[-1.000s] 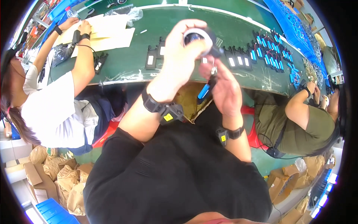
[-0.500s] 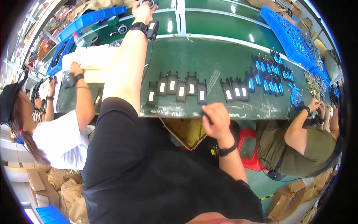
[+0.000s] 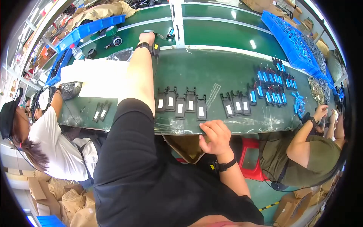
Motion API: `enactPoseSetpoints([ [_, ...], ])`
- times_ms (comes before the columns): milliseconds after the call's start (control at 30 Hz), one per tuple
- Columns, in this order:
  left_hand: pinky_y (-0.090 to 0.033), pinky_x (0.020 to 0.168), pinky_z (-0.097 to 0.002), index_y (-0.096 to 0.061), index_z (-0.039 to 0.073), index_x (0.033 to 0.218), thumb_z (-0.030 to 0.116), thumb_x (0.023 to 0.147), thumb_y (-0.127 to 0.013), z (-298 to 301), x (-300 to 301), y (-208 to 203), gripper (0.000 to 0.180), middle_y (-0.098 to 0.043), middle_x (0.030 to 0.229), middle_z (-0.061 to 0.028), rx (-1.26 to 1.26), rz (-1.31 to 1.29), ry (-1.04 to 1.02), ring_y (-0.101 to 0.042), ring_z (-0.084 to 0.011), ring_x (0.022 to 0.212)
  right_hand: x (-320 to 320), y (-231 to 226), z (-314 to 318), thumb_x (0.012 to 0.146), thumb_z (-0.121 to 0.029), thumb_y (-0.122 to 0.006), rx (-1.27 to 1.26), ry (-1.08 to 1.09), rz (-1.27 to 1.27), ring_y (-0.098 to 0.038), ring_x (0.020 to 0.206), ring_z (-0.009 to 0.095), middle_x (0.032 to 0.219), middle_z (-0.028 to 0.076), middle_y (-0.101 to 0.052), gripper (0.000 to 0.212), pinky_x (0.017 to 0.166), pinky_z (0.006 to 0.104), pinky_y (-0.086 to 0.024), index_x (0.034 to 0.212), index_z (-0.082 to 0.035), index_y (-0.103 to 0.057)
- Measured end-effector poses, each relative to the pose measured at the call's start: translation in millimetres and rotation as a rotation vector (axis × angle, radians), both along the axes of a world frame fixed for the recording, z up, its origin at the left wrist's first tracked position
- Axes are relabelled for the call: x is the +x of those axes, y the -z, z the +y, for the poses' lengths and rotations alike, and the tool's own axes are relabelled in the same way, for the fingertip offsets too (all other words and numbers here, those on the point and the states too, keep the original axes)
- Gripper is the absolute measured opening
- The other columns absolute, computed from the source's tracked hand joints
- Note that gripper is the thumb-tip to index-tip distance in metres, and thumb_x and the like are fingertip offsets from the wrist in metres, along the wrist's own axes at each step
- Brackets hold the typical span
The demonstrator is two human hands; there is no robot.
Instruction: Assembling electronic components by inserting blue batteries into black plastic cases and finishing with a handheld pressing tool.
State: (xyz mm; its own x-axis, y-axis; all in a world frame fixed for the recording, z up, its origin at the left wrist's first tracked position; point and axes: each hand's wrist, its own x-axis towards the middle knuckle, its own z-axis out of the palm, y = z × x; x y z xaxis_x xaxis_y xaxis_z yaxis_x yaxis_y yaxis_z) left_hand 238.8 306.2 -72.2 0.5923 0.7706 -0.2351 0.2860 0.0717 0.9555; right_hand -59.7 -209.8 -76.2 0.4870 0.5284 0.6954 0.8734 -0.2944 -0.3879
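My left arm stretches across the table to the green conveyor strip behind it. There my left hand [image 3: 147, 37] is closed around a flat greyish piece [image 3: 149, 31], mostly hidden by the fingers. Just right of it lies a small black holder with blue cells and wires [image 3: 170, 34]. My right hand [image 3: 216, 137] rests at the table's front edge, fingers loosely stretched and thumb apart, holding nothing. Nearest to it is a black plastic case with a white label [image 3: 201, 109]. Several similar cases [image 3: 180, 108] stand left of it, partly behind my arm, and more [image 3: 238, 103] to the right.
Black holders with blue cells [image 3: 272, 89] and loose blue cells [image 3: 299, 104] lie right. Blue bins [image 3: 291, 43] line the back. White sheets [image 3: 90, 77] and two black pieces [image 3: 100, 112] are left. Co-workers sit on both sides; a red stool [image 3: 251, 166] stands right.
My left hand has drawn back nearer, still over the conveyor. The view has shifted, so the table sits lower. The left co-worker's hand has left the white sheets. My right hand stays near the edge.
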Motion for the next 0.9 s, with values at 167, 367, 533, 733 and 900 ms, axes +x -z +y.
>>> enactPoseSetpoints([
  [167, -0.060, 0.100, -0.0477, -0.079, 0.003, 0.121, 0.027, 0.100, -0.061, 89.8, -61.1, -44.6, 0.037, -0.077, 0.127, -0.0233, 1.038, 0.344, 0.360, -0.074, -0.0423, 0.118, 9.0, -12.9, 16.9, 0.072, -0.009, -0.079, 0.033, -0.135, 0.036, -0.071, 0.090, 0.033, 0.100, 0.012, -0.075, 0.034, 0.079, 0.0409, -0.059, 0.105, -0.004, -0.077],
  [367, -0.062, 0.085, -0.0477, -0.077, 0.007, 0.098, 0.011, 0.087, -0.063, -205.4, -252.0, -148.9, 0.018, -0.078, 0.106, -0.0189, 1.405, 0.067, 0.640, -0.077, -0.0380, 0.094, 16.4, -7.9, 11.7, 0.082, 0.006, -0.071, 0.187, -0.050, 0.554, -0.068, 0.077, 0.015, 0.141, 0.013, -0.065, 0.052, 0.072, 0.0305, -0.057, 0.133, -0.004, -0.069],
  [533, -0.060, 0.086, -0.0499, -0.074, 0.007, 0.092, 0.009, 0.080, -0.069, -288.5, -318.8, -83.1, 0.013, -0.073, 0.094, -0.0146, 1.527, -0.080, 0.998, -0.073, -0.0367, 0.100, 43.7, -37.4, 30.7, 0.078, -0.006, -0.073, -0.068, -0.070, 0.344, -0.075, 0.107, 0.038, 0.150, 0.019, -0.060, 0.084, 0.092, 0.0448, -0.062, 0.158, -0.010, -0.050],
  [733, -0.059, 0.091, -0.0478, -0.076, 0.004, 0.089, 0.006, 0.079, -0.067, -264.2, -320.0, -57.2, 0.013, -0.072, 0.093, -0.0128, 1.436, -0.126, 0.971, -0.071, -0.0373, 0.099, 32.5, -18.2, 43.7, 0.078, -0.016, -0.078, -0.225, 0.003, 0.272, -0.069, 0.129, 0.041, 0.154, 0.019, -0.063, 0.099, 0.106, 0.0477, -0.059, 0.169, -0.011, -0.039],
  [900, -0.056, 0.091, -0.0451, -0.079, 0.009, 0.086, 0.010, 0.082, -0.069, -254.5, -319.1, -40.7, 0.011, -0.073, 0.094, -0.0079, 1.530, -0.089, 0.912, -0.068, -0.0297, 0.102, 34.1, -26.4, 51.4, 0.085, -0.035, -0.086, -0.372, 0.087, 0.222, -0.074, 0.114, 0.042, 0.150, 0.021, -0.065, 0.102, 0.093, 0.0495, -0.062, 0.171, -0.012, -0.036],
])
